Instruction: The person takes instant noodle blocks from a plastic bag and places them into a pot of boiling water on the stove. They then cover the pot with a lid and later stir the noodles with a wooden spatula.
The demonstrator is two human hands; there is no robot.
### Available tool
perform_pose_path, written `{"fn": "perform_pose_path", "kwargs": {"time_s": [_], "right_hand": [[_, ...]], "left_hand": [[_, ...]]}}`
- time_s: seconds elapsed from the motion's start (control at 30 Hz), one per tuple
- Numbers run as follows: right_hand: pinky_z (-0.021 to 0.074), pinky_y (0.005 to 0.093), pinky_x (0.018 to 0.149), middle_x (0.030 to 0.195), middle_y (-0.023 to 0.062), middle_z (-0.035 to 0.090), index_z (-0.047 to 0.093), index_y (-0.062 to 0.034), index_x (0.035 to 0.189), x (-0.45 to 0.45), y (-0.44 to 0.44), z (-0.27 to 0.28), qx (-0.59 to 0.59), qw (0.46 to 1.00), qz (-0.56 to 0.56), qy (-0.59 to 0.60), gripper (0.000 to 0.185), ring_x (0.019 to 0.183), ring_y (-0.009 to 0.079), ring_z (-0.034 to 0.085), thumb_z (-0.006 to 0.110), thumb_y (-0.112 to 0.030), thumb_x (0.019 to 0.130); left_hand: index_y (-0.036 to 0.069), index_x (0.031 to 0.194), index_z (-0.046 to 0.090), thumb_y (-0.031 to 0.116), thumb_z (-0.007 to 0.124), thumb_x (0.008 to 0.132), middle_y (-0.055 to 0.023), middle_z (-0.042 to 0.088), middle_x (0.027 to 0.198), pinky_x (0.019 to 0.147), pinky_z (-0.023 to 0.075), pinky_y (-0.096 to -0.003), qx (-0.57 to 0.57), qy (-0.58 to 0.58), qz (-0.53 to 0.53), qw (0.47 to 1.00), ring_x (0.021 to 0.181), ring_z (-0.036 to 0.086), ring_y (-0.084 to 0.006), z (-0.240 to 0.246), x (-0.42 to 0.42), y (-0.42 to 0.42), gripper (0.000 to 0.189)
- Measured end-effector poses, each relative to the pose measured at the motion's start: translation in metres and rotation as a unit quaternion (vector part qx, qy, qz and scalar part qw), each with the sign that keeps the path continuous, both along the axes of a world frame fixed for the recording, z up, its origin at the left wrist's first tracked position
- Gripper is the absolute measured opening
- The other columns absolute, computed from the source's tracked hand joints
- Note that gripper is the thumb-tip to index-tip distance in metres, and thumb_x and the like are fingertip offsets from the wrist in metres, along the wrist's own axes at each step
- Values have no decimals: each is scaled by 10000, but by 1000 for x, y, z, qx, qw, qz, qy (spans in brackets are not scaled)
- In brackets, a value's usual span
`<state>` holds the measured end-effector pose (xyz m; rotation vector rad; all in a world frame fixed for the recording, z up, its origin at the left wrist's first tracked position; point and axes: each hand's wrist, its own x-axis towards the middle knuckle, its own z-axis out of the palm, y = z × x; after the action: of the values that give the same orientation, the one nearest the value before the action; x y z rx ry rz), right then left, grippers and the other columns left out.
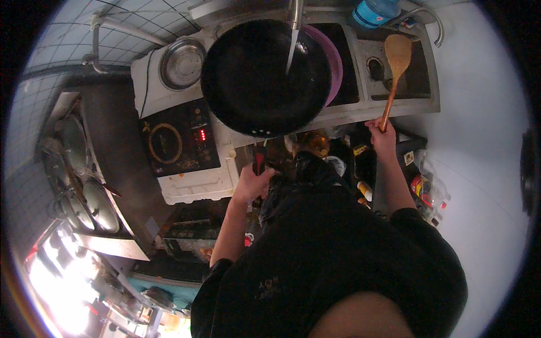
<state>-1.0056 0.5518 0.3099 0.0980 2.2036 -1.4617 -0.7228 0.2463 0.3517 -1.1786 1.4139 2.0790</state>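
My left hand (252, 182) grips the black and red handle of a large black wok (262, 84), which I hold over the left part of the sink. Water runs from a metal faucet (296, 14) down into the wok. Partly hidden behind the wok is a purple basin (334, 63). Off to the right, my right hand (383, 137) holds the lower end of the handle of a wooden spatula (398, 53). The spatula's broad blade points away from me, above the right sink basin (416, 76).
Left of the wok are a round steel pan (183, 64) and an induction cooktop (179, 137) with a lit red display. A blue plastic bottle (376, 12) and a second curved faucet (439, 29) stand behind the sink. Several pot lids (100, 205) lean at the far left.
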Motion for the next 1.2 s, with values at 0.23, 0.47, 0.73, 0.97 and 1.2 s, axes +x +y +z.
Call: {"fn": "perform_pose_path", "kwargs": {"time_s": [0.23, 0.47, 0.73, 0.97, 1.2], "right_hand": [[396, 242, 487, 970, 75, 682, 475, -93, 919, 7, 0, 5, -21, 999, -15, -27, 128, 598, 67, 503, 580, -23, 943], [392, 231, 484, 959, 71, 673, 470, -103, 902, 13, 1, 9, -14, 1000, -14, -9, 142, 591, 61, 495, 578, -23, 946], [417, 223, 520, 949, 67, 669, 471, -99, 876, 22, -1, 4, -32, 999, 14, -15, 169, 615, 65, 513, 614, -31, 935], [423, 293, 625, 780, 11, 560, 560, -47, 900, 18, -19, 11, -13, 997, 47, 64, 224, 672, 105, 502, 704, -218, 909], [419, 337, 617, 695, 11, 569, 639, -36, 824, -78, -140, 3, -73, 994, 12, 80, 414, 675, 125, 534, 673, -437, 924]], "left_hand": [[60, 886, 524, 195, 663, 928, 9, 444, 562, 391, 372, -308, 56, 18, 7, 998, 414, 422, -123, -2, -34, -16, 198], [45, 863, 533, 163, 654, 910, -10, 485, 583, 410, 395, -300, 49, -4, -30, 998, 446, 483, -131, 11, -22, 3, 175], [28, 871, 541, 152, 664, 904, -27, 506, 561, 413, 396, -312, -18, -18, -8, 1000, 435, 487, -143, -5, 7, 19, 178], [31, 895, 541, 146, 676, 895, -26, 502, 577, 415, 398, -311, -7, 25, 38, 999, 436, 480, -142, -21, -1, 19, 177], [42, 871, 548, 137, 667, 891, -20, 493, 591, 415, 395, -293, -8, 3, 62, 998, 442, 480, -128, -6, -6, 19, 153]]}}
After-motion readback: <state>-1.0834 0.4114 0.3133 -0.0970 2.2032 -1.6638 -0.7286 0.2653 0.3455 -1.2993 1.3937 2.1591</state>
